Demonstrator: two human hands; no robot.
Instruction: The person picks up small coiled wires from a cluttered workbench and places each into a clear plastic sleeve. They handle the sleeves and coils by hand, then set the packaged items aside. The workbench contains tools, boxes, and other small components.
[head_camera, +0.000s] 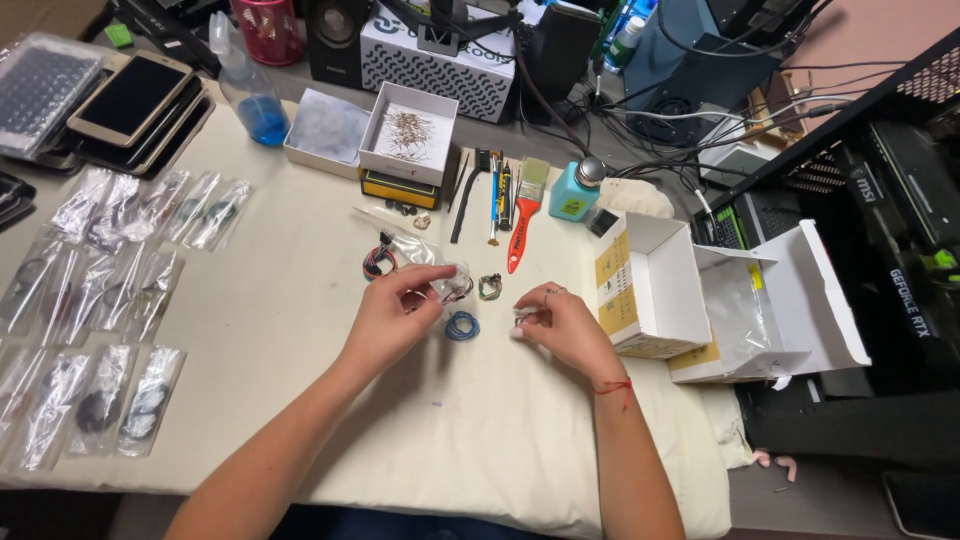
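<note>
Over a cream cloth-covered desk (300, 330), the left hand (392, 312) pinches a small clear plastic bag of coloured wire bundles (440, 272) between thumb and fingers. The right hand (560, 322) nips a tiny pale piece, too small to identify. Sorting appears under way, with a blue wire coil (462, 325) lying between the hands; the next move likely needs a steady grip on the bag's mouth.

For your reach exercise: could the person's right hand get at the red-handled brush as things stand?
Probably yes: the red-handled brush lies uncovered on the cloth just beyond the right hand, nothing lying between them.

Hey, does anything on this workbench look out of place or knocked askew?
Mostly tidy. Two small pink pieces lie off the cloth-covered table, down by its right edge, as if dropped. The open white box lies tipped on its side.
</note>
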